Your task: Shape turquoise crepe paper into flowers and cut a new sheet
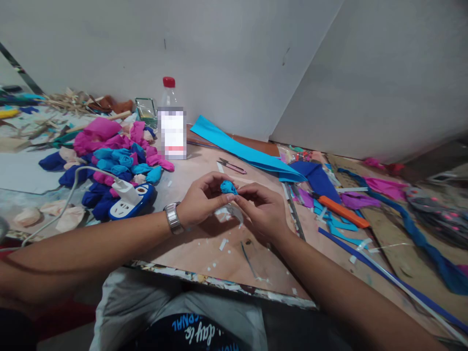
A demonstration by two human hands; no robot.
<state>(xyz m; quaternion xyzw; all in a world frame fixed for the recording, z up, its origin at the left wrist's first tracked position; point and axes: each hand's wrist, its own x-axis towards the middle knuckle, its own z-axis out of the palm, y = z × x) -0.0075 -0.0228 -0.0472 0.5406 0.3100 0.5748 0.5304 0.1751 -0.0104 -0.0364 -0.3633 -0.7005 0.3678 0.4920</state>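
Between my two hands, above the middle of the table, is a small light-blue rolled rose (228,187) of fabric or paper. My left hand (204,197), with a metal watch at the wrist, grips it between thumb and fingers. From the other side my right hand (263,209) pinches its lower edge with thumb and forefinger. A roll of clear tape (230,214) shows partly beneath the hands. Just beyond them lie small pink-handled thread snips (233,166). Behind these, a wide light-blue strip (241,148) stretches across the table.
At the left is a heap of blue and pink rolled flowers (117,161) beside a blue-and-white power strip (131,202) with a cable. A red-capped bottle (171,122) stands near the wall. To the right are an orange cutter (343,211), blue scraps and a long blue strip (413,229).
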